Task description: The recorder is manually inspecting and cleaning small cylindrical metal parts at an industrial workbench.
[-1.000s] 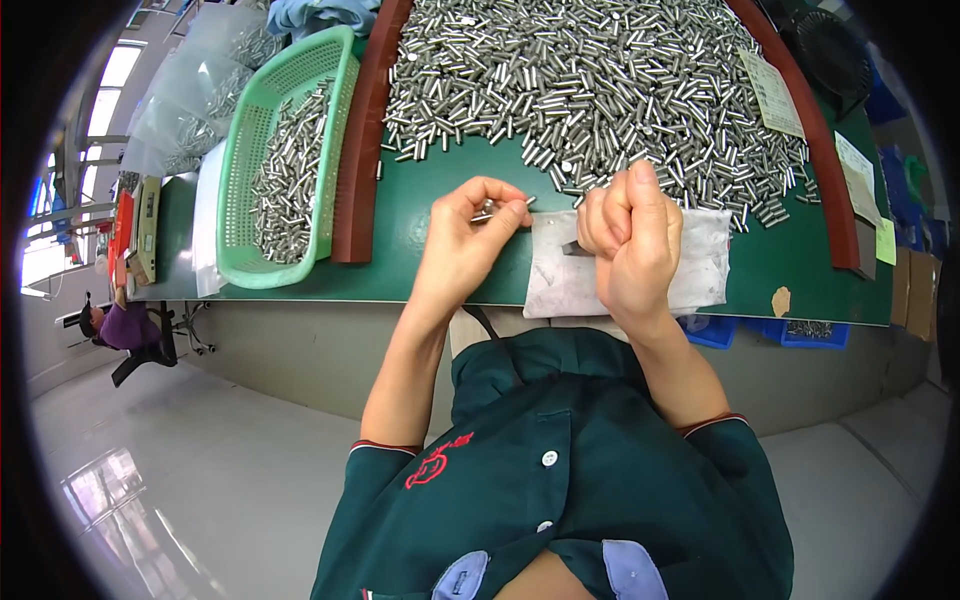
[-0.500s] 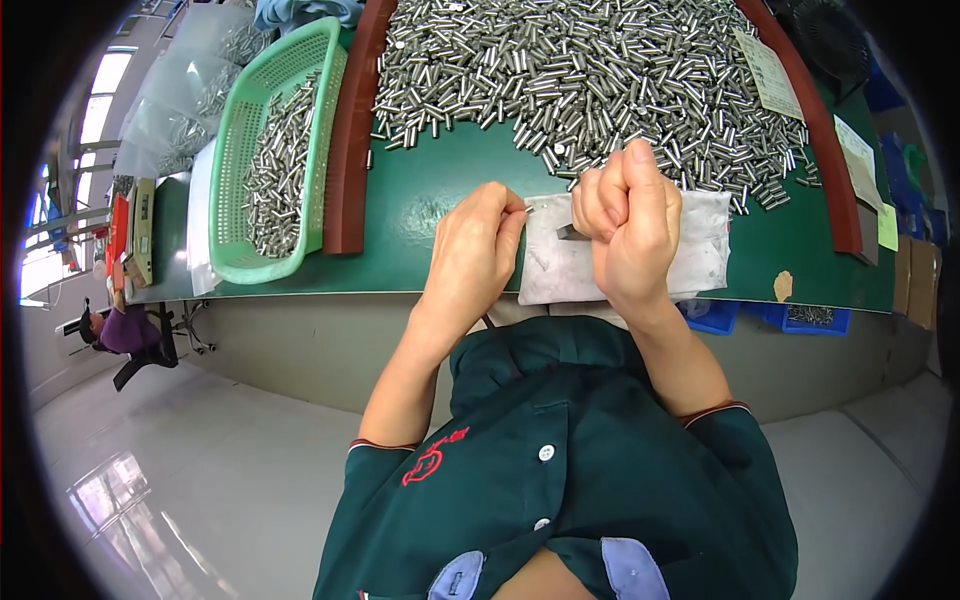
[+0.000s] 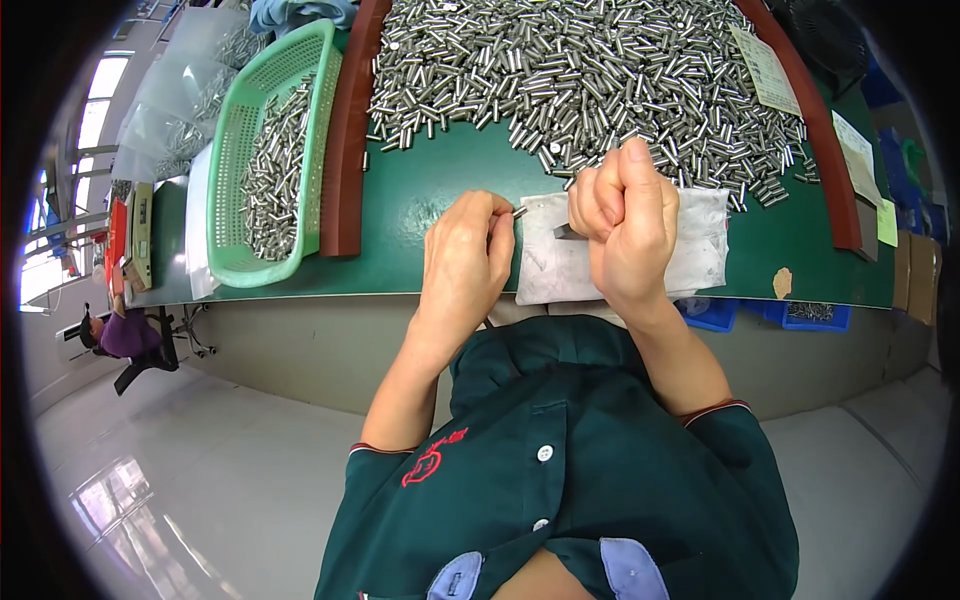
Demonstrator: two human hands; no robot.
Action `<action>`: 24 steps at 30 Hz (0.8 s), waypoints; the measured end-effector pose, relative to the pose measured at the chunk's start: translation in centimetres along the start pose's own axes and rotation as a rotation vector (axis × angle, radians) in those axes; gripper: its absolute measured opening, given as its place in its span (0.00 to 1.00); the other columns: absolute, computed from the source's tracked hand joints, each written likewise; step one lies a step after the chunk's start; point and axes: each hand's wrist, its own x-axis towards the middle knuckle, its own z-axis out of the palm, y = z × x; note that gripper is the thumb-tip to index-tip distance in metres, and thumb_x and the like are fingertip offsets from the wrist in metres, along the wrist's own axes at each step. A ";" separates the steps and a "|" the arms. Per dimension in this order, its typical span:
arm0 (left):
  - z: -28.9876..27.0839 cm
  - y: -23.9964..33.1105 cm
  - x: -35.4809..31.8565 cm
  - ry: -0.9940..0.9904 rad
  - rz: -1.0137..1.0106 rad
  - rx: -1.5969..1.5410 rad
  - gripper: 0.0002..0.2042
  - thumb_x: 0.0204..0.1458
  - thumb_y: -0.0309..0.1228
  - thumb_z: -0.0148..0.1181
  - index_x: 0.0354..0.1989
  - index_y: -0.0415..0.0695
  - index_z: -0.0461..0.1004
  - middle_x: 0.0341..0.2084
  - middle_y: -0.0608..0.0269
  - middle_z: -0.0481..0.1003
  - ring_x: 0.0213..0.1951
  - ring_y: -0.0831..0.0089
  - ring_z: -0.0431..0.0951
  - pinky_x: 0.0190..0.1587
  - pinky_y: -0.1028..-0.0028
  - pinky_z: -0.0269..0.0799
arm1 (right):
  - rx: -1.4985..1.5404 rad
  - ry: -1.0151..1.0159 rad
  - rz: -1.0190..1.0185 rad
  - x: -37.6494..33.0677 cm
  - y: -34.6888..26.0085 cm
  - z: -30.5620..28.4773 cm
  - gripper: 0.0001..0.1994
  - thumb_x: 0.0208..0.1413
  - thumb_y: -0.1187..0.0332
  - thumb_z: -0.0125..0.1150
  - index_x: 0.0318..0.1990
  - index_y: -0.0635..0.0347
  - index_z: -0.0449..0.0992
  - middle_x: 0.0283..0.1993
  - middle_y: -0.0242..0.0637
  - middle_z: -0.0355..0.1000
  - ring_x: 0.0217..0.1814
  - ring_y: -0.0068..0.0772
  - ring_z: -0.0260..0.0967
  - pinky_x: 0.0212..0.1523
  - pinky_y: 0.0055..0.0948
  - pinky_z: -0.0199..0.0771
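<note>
My left hand (image 3: 465,250) is closed in a pinch on a small metal pin (image 3: 519,212), whose shiny end pokes out past the fingertips beside the cloth's left edge. My right hand (image 3: 632,225) makes a fist above the white cloth (image 3: 680,255). From its left side sticks the end of a dark, flat metal tool (image 3: 567,233); the rest is hidden by the fingers, so I cannot tell its kind. The grey-stained cloth lies folded near the table's front edge. Just beyond both hands spreads a large heap of similar metal pins (image 3: 590,85).
Red-brown rails (image 3: 343,190) flank the heap on the green table (image 3: 420,185). A green basket (image 3: 218,215) holding pins stands left, near a scale (image 3: 140,235) and plastic bags (image 3: 185,85). Paper sheets (image 3: 765,75) lie right. Blue bins (image 3: 712,316) sit below; another person (image 3: 128,333) sits far left.
My left hand has shifted slightly left, and more of the pin shows at its fingertips. My right hand stays almost where it was, its fist still closed.
</note>
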 end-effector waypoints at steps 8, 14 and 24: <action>0.0 0.1 0.0 -0.023 -0.009 0.039 0.03 0.40 0.19 0.53 0.22 0.36 0.66 0.19 0.53 0.68 0.21 0.57 0.69 0.25 0.64 0.63 | 0.001 -0.016 -0.001 0.0 0.1 -0.1 0.21 0.60 0.64 0.35 0.13 0.57 0.53 0.11 0.26 0.48 0.13 0.15 0.44 0.14 0.17 0.43; 0.1 0.6 0.6 -0.049 -0.041 0.000 0.04 0.39 0.20 0.55 0.22 0.36 0.66 0.18 0.55 0.68 0.22 0.61 0.69 0.25 0.66 0.64 | 0.004 -0.009 -0.005 0.1 0.0 0.0 0.21 0.60 0.64 0.35 0.13 0.57 0.53 0.11 0.25 0.48 0.13 0.15 0.43 0.14 0.18 0.42; 0.1 0.4 0.7 -0.045 -0.023 0.020 0.03 0.39 0.21 0.55 0.21 0.36 0.67 0.17 0.56 0.68 0.21 0.61 0.69 0.25 0.66 0.63 | -0.001 0.006 0.011 0.1 0.0 0.0 0.21 0.59 0.64 0.35 0.12 0.57 0.52 0.11 0.25 0.48 0.13 0.15 0.43 0.13 0.18 0.42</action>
